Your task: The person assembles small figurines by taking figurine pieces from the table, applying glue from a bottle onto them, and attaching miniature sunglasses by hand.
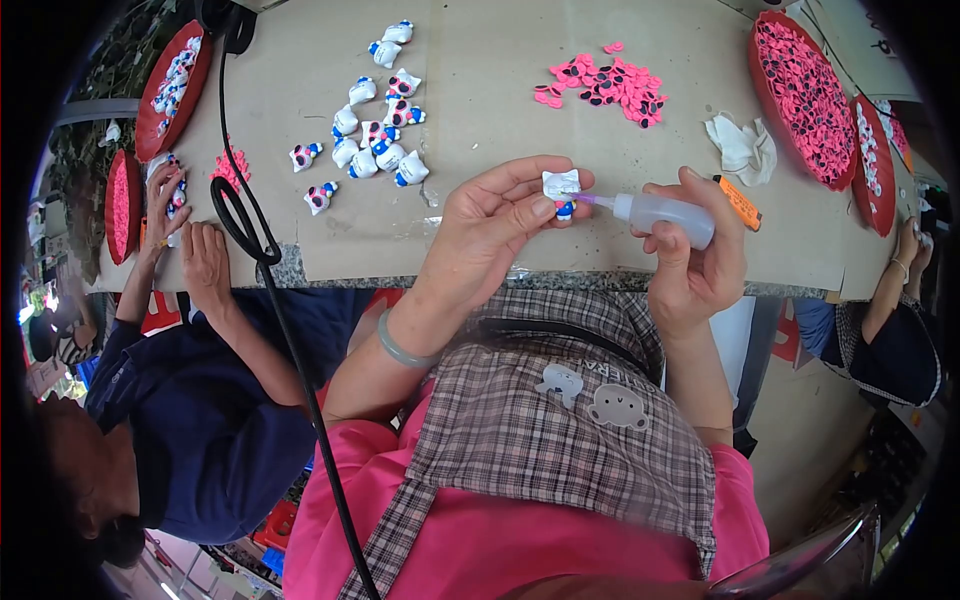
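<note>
Between the thumb and fingers of my left hand (500, 215) is a small white cat figurine (561, 184) with a blue and pink body. My right hand (695, 250) is wrapped round a translucent squeeze bottle (665, 218) lying sideways. Its thin purple tip touches or nearly touches the figurine's face; which of the two I cannot tell. Ahead of my hands is a loose pile of pink sunglasses pieces (615, 85) with dark lenses. Several like figurines (375, 135) lie in a cluster to the left, some of them wearing pink glasses.
A crumpled white cloth (741, 148) and an orange marker-like object (738, 203) lie at right. Red trays (803, 100) of pink pieces and figurines stand at both sides. A black cable (262, 225) hangs across the left. Co-workers sit on either side; the left one's hands (205, 265) are on the table.
</note>
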